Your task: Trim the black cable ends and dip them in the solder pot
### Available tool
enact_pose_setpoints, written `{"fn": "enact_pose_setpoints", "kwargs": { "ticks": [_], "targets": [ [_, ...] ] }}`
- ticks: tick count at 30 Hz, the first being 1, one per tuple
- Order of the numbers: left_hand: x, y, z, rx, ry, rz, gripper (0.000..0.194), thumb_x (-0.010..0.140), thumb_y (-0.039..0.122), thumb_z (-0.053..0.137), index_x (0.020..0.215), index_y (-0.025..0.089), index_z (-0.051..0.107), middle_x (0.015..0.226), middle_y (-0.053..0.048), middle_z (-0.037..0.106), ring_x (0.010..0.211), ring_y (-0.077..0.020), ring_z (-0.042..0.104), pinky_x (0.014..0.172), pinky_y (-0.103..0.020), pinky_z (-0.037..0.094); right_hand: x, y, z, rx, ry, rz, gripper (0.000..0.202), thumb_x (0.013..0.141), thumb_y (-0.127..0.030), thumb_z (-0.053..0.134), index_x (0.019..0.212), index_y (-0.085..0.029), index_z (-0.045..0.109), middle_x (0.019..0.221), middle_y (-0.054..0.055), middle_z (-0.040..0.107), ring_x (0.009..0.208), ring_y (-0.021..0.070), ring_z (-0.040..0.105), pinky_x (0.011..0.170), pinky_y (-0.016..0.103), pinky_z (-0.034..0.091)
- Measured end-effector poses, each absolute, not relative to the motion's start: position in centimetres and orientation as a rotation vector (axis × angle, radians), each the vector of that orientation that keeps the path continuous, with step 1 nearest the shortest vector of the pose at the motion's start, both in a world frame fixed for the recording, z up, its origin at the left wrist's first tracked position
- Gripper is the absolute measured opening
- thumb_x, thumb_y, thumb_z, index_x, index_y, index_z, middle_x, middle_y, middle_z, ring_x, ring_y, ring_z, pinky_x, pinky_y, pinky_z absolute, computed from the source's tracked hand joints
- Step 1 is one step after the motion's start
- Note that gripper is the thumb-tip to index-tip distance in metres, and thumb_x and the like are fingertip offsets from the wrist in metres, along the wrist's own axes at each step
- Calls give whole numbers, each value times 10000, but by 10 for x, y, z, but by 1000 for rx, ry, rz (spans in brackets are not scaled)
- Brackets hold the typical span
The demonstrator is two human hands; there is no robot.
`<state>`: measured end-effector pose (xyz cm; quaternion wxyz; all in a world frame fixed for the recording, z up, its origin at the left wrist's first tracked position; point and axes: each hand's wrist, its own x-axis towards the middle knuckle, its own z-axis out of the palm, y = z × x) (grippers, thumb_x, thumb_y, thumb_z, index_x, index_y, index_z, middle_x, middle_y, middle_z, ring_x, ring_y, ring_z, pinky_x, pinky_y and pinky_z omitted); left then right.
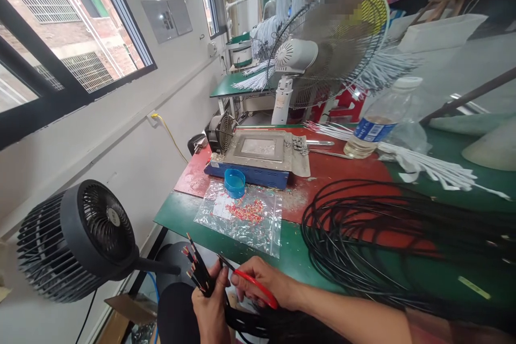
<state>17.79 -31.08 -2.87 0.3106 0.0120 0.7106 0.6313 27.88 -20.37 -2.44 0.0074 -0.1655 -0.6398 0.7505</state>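
Observation:
In the head view, my left hand (pixel 212 303) is closed round a bundle of black cables (pixel 200 270). Their ends point up and away, and reddish and copper-coloured tips show. My right hand (pixel 271 279) grips red-handled scissors (pixel 261 289), whose dark blades reach to my left thumb. Whether a cable lies between the blades I cannot make out. The rest of the bundle runs down under my right forearm, partly hidden. Ahead of my hands, a clear plastic bag (pixel 258 236) lies on the table's edge with small red and pale scraps (pixel 246 210) on it.
A blue-based heating plate (pixel 258 148) with a small fan (pixel 220 131) and a blue cup (pixel 234 184) stand beyond the bag. Coiled black cable (pixel 334 236) and a bottle (pixel 371 123) are at right. Two larger fans (pixel 108 220) flank the table; people sit farther back.

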Motion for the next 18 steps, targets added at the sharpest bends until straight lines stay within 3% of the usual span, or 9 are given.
{"fn": "enact_pose_setpoints", "kwargs": {
  "ticks": [7, 18],
  "targets": [
    [180, -310, -23, 53, 1897, 1701, 392, 472, 363, 761, 789, 139, 700, 699, -24, 669, 692, -151, 572, 678, -294, 458, 277, -205, -25, -517, -1738, 2582, 535, 719, -622, 510, 557, -113, 544, 389, -68, 361, 314, 26, 319, 315, 154, 233],
    [184, -304, -17, -13, 1875, 1821, 334, 450, 304, 777, 741, 157, 703, 677, -21, 693, 690, -164, 606, 567, -252, 471, 278, -208, -25, -576, -1901, 2407, 488, 711, -584, 555, 569, -118, 530, 395, -67, 377, 327, 25, 324, 323, 148, 231]
  ]
}}
